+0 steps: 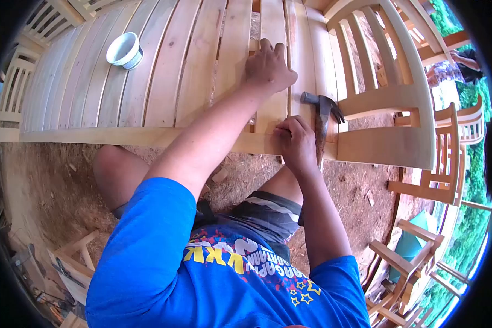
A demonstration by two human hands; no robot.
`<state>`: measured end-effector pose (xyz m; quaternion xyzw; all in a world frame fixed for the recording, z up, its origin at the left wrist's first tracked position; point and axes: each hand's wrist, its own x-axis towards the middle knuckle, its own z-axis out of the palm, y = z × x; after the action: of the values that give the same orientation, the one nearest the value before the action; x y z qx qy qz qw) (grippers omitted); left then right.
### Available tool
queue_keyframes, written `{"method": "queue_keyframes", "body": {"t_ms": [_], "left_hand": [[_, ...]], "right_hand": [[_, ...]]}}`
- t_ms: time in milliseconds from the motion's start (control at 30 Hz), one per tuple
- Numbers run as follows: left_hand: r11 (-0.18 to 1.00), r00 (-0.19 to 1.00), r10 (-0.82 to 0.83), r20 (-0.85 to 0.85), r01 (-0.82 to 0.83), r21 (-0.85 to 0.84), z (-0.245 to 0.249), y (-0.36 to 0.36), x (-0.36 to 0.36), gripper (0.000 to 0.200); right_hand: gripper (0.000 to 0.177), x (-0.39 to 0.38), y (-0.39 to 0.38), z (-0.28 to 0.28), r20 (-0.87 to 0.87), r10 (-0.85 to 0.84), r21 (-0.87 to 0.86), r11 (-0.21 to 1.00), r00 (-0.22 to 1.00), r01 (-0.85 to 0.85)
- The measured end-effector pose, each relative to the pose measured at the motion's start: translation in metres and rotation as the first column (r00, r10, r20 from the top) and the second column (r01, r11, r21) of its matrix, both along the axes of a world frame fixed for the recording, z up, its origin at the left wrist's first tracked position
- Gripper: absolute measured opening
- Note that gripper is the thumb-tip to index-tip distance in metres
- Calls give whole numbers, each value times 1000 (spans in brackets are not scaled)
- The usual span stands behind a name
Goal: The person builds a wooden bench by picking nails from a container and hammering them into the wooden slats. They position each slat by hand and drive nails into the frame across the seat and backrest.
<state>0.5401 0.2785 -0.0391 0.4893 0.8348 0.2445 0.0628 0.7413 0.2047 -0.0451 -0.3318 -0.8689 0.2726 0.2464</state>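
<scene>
My left hand lies on a pale wooden slat of a slatted wooden panel, fingers apart and thumb out to the right. My right hand is closed at the near end of that slat, by the front rail. Its fingertips are pressed together, and whatever they may hold is hidden. Just right of it a claw hammer lies on the wood, its head away from me and its handle running back alongside my right hand.
A white tub stands on the slats at the left. A slatted wooden end frame rises at the right. Beyond it are wooden chairs and a person. Wood chips litter the dirt floor.
</scene>
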Motion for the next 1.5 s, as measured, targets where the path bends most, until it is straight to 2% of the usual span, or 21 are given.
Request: {"method": "queue_keyframes", "body": {"t_ms": [33, 133, 267, 367, 467, 667, 833, 1033, 1167, 1300, 1500], "left_hand": [[996, 997, 76, -5, -77, -50, 3, 4, -1, 72], [976, 986, 169, 10, -166, -139, 14, 16, -19, 86], [940, 989, 130, 70, -100, -327, 33, 31, -32, 95], [941, 979, 138, 148, -83, -327, 35, 36, -36, 100], [950, 960, 255, 117, -226, -215, 24, 35, -25, 100], [939, 968, 222, 115, -181, -292, 38, 23, -32, 108], [955, 985, 165, 41, -149, -257, 31, 18, -36, 111], [978, 994, 107, -24, -109, -179, 22, 6, -37, 115], [987, 991, 120, -52, -125, -100, 14, 4, -32, 114], [977, 995, 93, -29, -97, -188, 19, 5, -35, 114], [976, 993, 116, -30, -119, -181, 19, 7, -33, 108]], "right_hand": [[9, -1, 0, -1, 5, -2, -4, 1000, 1000, 2], [10, 0, 0, -4, 6, -8, -5, 1000, 1000, 8], [10, 2, 1, -5, -20, 32, 16, 999, 999, -32], [10, 1, 0, -3, -27, 28, -20, 999, 999, -28], [12, 2, 0, -5, -78, 33, 2, 999, 996, -33], [14, -3, -1, -9, -136, 81, 76, 995, 987, -71], [14, -4, -4, -9, -117, 87, 47, 995, 989, -82], [14, -7, -3, -8, -71, 129, 186, 976, 989, -114], [14, -5, -2, -5, -82, 113, 30, 993, 990, -111], [17, -6, -4, -8, -66, 69, 103, 993, 995, -62], [16, -8, -6, -7, -26, 40, 141, 989, 999, -36]]}}
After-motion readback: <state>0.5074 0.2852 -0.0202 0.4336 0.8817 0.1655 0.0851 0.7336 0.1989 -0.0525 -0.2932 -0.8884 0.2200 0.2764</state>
